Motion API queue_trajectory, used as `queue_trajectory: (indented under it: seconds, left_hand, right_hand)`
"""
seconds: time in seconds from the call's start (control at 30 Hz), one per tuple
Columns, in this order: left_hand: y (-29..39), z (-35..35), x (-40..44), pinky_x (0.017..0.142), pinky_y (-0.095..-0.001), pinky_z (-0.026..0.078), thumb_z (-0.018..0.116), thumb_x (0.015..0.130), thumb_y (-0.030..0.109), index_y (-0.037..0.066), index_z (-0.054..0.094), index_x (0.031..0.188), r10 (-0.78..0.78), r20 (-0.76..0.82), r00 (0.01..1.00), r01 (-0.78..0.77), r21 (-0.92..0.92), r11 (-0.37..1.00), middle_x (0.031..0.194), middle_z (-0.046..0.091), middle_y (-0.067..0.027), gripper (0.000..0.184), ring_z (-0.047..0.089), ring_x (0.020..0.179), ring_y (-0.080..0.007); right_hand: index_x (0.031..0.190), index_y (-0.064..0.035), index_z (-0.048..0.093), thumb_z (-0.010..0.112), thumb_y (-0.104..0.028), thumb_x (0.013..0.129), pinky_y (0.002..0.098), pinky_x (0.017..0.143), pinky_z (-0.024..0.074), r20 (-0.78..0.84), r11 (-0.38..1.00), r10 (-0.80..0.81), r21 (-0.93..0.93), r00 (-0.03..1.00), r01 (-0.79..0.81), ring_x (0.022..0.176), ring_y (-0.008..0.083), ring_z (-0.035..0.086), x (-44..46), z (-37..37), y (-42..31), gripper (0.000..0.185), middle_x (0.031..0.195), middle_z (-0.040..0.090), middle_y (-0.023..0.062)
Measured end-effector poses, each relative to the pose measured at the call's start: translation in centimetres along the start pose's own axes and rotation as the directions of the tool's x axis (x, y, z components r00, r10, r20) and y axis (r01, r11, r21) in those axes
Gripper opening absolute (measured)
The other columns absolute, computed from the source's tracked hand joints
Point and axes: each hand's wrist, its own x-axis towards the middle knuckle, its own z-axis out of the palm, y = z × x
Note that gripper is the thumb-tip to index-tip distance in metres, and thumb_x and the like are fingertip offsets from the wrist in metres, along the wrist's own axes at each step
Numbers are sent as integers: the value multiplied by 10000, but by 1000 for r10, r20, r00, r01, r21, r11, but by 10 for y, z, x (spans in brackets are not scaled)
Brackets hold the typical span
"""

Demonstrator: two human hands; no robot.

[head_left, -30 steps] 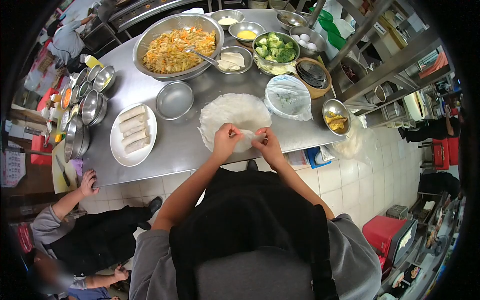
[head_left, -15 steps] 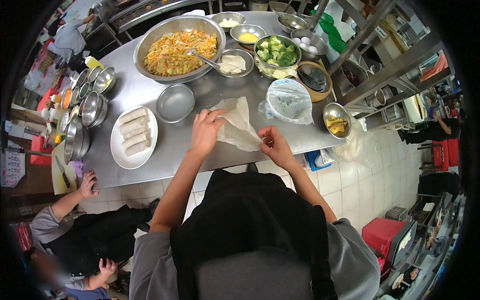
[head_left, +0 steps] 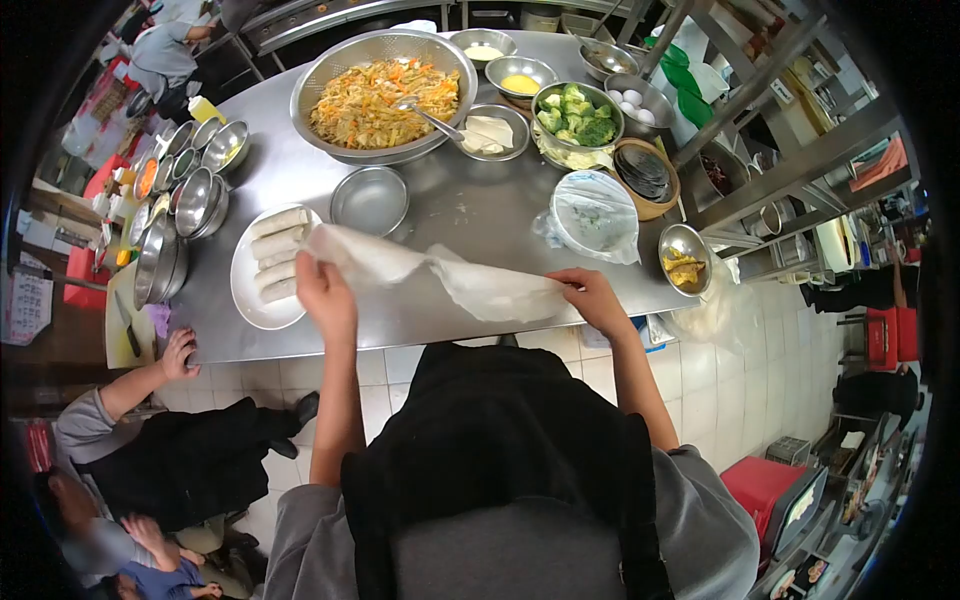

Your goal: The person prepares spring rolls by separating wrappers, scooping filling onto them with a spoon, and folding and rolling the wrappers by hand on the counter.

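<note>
Thin, pale spring roll wrappers (head_left: 490, 285) stretch between my hands above the front of the steel table. My left hand (head_left: 327, 303) pinches the left end, close to the plate; my right hand (head_left: 597, 302) pinches the right end. The sheet narrows near its middle, and I cannot tell whether the two parts still join there. Several rolled spring rolls (head_left: 280, 245) lie in a row on the white oval plate (head_left: 241, 282), partly covered by the wrapper and my left hand. An empty-looking steel bowl (head_left: 370, 202) sits behind the wrapper.
A large perforated bowl (head_left: 306, 85) holds shredded vegetable filling (head_left: 375, 110) and a spoon. Broccoli (head_left: 578, 115), eggs (head_left: 634, 105) and a plastic-covered bowl (head_left: 594, 215) stand at the right. Steel bowls (head_left: 195, 200) crowd the left. Another person's hand (head_left: 180, 354) rests at the left table edge.
My hands have moved apart, the left toward the plate and the right outward. The bunched wrapper is now drawn out wide between them. The view has shifted slightly.
</note>
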Motion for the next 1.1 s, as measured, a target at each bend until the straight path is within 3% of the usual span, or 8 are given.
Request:
queue_trajectory:
  seconds: [0.07,0.17,0.3,0.53,0.73,0.83,0.93,1.1]
  left_hand:
    - [24,-22,-1,833,-307,481,490,891,-79,-58,564,1133,-107,-96,990,77,-274,959,1020,631,-140,254,612,896,-237]
    - [27,-54,-1,828,-303,483,509,896,-66,-63,561,1139,-55,-62,997,41,-206,978,1047,636,-113,248,579,937,-156]
    - [0,-75,-20,880,-347,492,571,861,-37,-27,582,1137,40,195,980,-103,325,940,1145,622,-189,277,631,959,-317]
    - [-43,-60,-65,774,-498,539,661,785,7,22,552,948,-41,648,761,-232,330,915,1411,529,-145,197,651,965,-423]
    - [-35,-56,-62,784,-488,541,621,780,-21,46,531,918,-139,684,716,-189,382,905,1429,514,-149,178,647,993,-419]
    - [-9,-54,-55,868,-484,521,602,772,-32,68,553,976,55,594,802,-346,387,855,1401,533,-166,233,602,1126,-415]
    - [47,-39,-43,973,-472,468,681,785,29,81,586,1018,163,379,911,-231,142,963,1364,555,-171,257,534,1240,-394]
    - [58,4,-35,1038,-438,418,852,720,214,91,589,1214,183,560,808,-150,-105,983,1352,560,-165,573,524,1258,-361]
  right_hand:
    - [1169,-9,700,549,-57,874,309,866,496,25,997,78,16,997,-79,940,167,637,0,-6,6,335,1078,717,100]
    - [1211,-31,684,533,-94,910,307,882,490,89,975,186,104,978,-195,988,159,625,4,-10,12,342,1103,702,64]
    - [1270,-58,647,496,-154,964,317,913,484,149,894,314,287,938,-345,1032,148,607,11,3,-14,354,1125,677,46]
    - [1265,-92,636,497,-200,997,305,893,491,132,934,114,325,985,-152,1011,123,600,37,29,-45,321,1094,654,15]
    - [1216,-71,630,509,-165,1002,277,810,506,190,883,-53,467,980,-43,940,99,594,56,58,-122,263,1025,640,13]
    - [1198,-73,611,510,-156,1001,258,777,499,206,838,-141,546,968,6,904,85,585,55,59,-160,236,998,629,9]
    - [1175,-76,590,514,-147,997,240,751,492,134,857,-229,497,964,134,874,77,583,57,62,-171,207,980,621,8]
    - [1156,-86,579,527,-134,984,232,691,486,135,878,-331,408,934,252,797,62,580,53,62,-185,186,939,613,-5]
